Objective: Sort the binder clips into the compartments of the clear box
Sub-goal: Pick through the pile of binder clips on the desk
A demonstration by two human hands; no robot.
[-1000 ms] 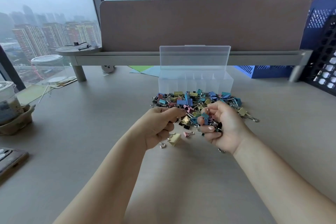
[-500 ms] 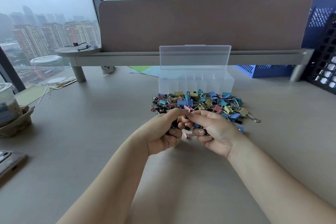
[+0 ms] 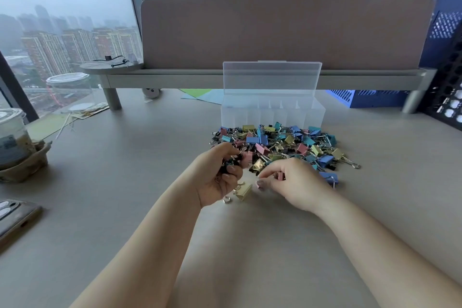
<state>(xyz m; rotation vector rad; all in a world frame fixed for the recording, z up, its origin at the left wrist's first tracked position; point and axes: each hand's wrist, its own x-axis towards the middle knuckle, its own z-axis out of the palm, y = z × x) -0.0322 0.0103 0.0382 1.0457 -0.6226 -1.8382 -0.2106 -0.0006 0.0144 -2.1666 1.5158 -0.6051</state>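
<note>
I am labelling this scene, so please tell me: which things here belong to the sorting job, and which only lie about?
Job: binder clips, clear box, left hand, right hand.
Lying about: phone, drink cup, clear jar, blue crate, coloured paper.

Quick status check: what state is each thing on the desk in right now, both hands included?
clear box, lid open, compartments look empty.
binder clips, loose mixed pile before the box.
yellow clip, lying alone on the desk.
left hand, grips black clips.
right hand, pinches pink clip.
</note>
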